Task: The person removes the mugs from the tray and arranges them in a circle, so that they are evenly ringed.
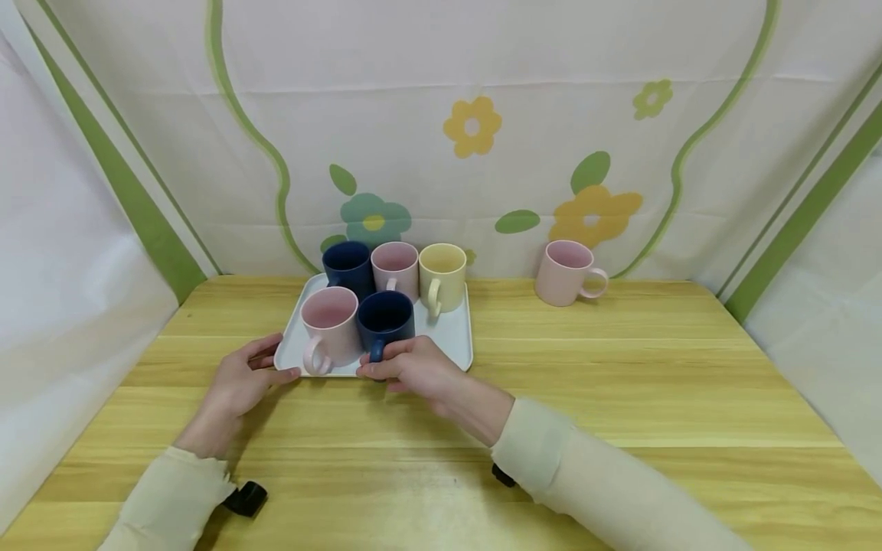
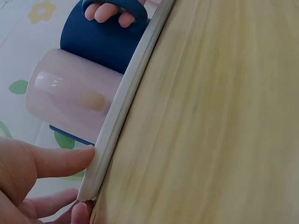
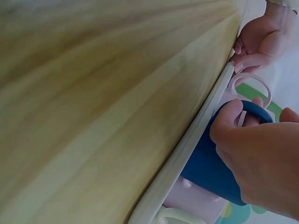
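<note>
– Head view: where is the front navy mug (image 1: 387, 325) standing?
– On the white tray (image 1: 444, 334), its handle pointing towards 6 o'clock. The right hand (image 1: 416, 369) is gripping that handle, fingers curled; the left hand (image 1: 243, 379) is holding the tray's 8 o'clock corner.
– Left wrist view?
– The thumb is pressing the rim, the other fingers bending around the corner, the gap narrow.
– Right wrist view?
– Fingers are threading the handle. I am judging the mug rigid, ceramic, moderately heavy, slick-sided, breakable: handle hold advised.
</note>
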A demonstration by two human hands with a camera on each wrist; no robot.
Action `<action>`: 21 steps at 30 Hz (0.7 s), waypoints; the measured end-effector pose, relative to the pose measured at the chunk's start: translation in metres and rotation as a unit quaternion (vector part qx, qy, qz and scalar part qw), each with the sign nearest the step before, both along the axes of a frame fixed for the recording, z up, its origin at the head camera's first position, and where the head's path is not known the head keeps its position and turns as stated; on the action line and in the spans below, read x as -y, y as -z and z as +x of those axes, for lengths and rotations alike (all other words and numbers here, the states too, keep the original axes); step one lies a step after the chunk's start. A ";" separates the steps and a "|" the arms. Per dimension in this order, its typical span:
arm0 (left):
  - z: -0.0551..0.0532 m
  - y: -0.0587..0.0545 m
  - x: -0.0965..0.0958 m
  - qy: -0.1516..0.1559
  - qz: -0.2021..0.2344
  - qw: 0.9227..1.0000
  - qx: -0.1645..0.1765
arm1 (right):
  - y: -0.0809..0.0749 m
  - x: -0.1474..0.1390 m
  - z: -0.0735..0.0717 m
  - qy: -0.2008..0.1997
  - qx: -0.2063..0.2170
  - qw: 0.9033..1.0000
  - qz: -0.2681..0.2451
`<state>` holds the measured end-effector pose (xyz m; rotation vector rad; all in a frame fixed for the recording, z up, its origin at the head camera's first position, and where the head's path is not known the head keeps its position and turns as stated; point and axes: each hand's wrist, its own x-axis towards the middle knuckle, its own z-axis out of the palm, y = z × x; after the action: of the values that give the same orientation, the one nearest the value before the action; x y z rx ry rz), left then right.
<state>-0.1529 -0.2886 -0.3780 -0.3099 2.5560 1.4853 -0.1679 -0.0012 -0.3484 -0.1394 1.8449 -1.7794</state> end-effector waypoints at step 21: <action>0.001 0.001 -0.001 -0.012 0.011 1.000 0.000 | 0.000 -0.013 0.006 0.067 0.021 0.996 -0.046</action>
<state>-0.1516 -0.2874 -0.3786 -0.3388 2.5440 1.5199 -0.1621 0.0116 -0.3481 -0.0132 1.7800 -1.9456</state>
